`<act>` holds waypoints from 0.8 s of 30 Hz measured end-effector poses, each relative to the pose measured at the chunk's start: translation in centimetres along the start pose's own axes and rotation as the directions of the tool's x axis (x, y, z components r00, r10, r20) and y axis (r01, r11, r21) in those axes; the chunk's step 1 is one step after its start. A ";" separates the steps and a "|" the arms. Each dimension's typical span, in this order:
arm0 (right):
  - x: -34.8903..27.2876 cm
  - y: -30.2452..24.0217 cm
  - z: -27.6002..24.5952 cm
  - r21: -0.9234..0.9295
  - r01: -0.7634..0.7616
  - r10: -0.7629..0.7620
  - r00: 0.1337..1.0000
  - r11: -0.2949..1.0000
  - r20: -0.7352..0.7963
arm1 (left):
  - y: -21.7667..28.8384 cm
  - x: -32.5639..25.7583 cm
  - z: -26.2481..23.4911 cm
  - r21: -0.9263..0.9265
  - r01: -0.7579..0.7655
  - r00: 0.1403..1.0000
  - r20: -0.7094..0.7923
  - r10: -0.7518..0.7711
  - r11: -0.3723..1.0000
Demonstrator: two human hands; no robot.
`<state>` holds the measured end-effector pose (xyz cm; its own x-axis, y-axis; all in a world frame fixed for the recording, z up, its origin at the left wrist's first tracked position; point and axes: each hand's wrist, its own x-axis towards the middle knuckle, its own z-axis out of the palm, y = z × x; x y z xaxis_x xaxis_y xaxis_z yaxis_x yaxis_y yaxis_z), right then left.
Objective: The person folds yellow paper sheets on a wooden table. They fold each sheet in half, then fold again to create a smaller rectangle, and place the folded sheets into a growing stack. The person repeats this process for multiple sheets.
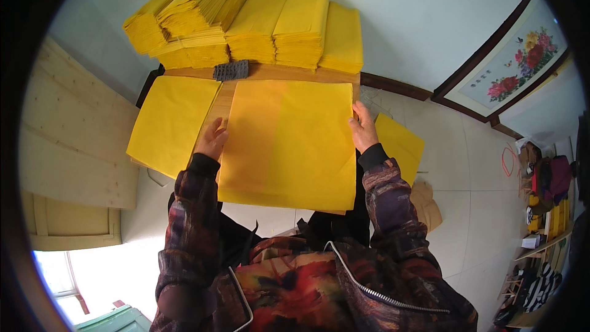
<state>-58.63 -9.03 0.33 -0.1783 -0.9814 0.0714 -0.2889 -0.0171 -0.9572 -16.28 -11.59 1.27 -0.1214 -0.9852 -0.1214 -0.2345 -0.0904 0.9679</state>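
Note:
A large square stack of yellow paper-like or cloth sheets [295,141] lies in front of me, its near end reaching past the table's front edge. My left hand [212,139] is beside the stack's left edge, fingers apart and holding nothing. At the right edge, my right hand [364,128] rests with its fingertips and thumb against the sheets, a gap between them. Another yellow sheet pile [174,124] sits to the left of my left hand. To the right, lower than the table, is a further yellow sheet [401,144].
Folded yellow bundles [301,21] line the back of the wooden table [225,99], some tied and piled high at left. A dark grey textured block [231,70] lies before them. A framed flower picture [510,64] leans at right. Cluttered shelves [544,240] stand far right.

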 end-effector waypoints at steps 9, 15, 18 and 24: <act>-1.7 0.5 0.0 0.145 0.028 -0.031 0.999 0.989 0.012 | 0.6 0.2 0.6 -0.153 0.059 0.998 -0.025 -0.064 0.986; -2.8 0.2 0.3 0.433 0.004 -0.018 0.999 0.901 0.027 | 1.7 -0.3 0.9 -0.217 0.090 0.991 -0.077 -0.108 0.972; -3.4 -0.2 0.5 0.381 -0.015 0.001 0.999 0.924 0.038 | 2.3 -0.4 0.7 -0.296 0.144 0.985 -0.046 -0.164 0.944; -3.6 -0.3 0.8 0.427 -0.010 0.003 1.000 0.904 0.017 | 2.1 0.2 0.6 -0.249 0.144 0.986 -0.050 -0.161 0.958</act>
<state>-57.17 -5.68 0.15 -0.1636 -0.9845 0.0636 0.1421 -0.0873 -0.9860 -17.34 -11.87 3.14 -0.0339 -0.9638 -0.2646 -0.0016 -0.2647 0.9643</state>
